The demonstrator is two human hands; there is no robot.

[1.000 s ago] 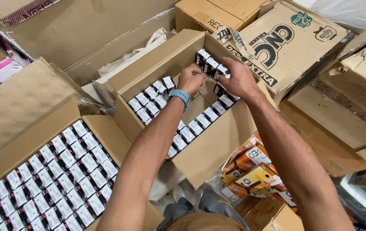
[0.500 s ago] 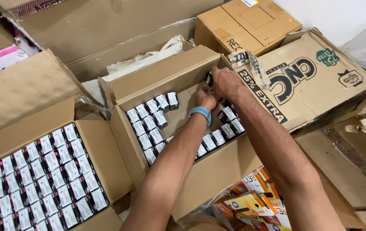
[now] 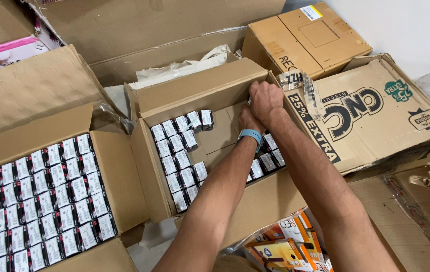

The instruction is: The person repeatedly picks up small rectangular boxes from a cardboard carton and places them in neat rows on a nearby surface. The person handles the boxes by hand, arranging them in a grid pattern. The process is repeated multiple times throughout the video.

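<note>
Both hands are deep in the far right corner of the middle carton [image 3: 194,90], an open cardboard box sitting between its neighbours with its long axis running from near left up to far right. The right hand [image 3: 266,102] is on top, knuckles up, fingers curled down over something at the corner where the box wall meets its flap; what it grips is hidden beneath the hand. The left hand [image 3: 248,121] sits just under and behind it, mostly covered, a blue wristband [image 3: 250,135] showing at the wrist; whether this hand is open or closed cannot be told. Inside the carton, small boxes [image 3: 177,151] in black and white stand packed upright in slanted rows that follow the carton's long axis, their top faces turned up to the camera. The rows fill the left side and the near right side, with a bare strip of cardboard floor between them leading to the hands. To the left, a second open carton [image 3: 119,171] holds a full grid of the same small boxes [image 3: 49,201], tightly packed. Touching the middle carton on the right lies a big printed box [image 3: 376,116], tilted, with a torn strip of tape [image 3: 300,83] at its near corner right beside the right hand. Behind it sits a closed brown box [image 3: 310,35]. White cloth [image 3: 184,68] is bunched behind the middle carton. Orange packets [image 3: 280,247] show at the bottom, between the two forearms.
</note>
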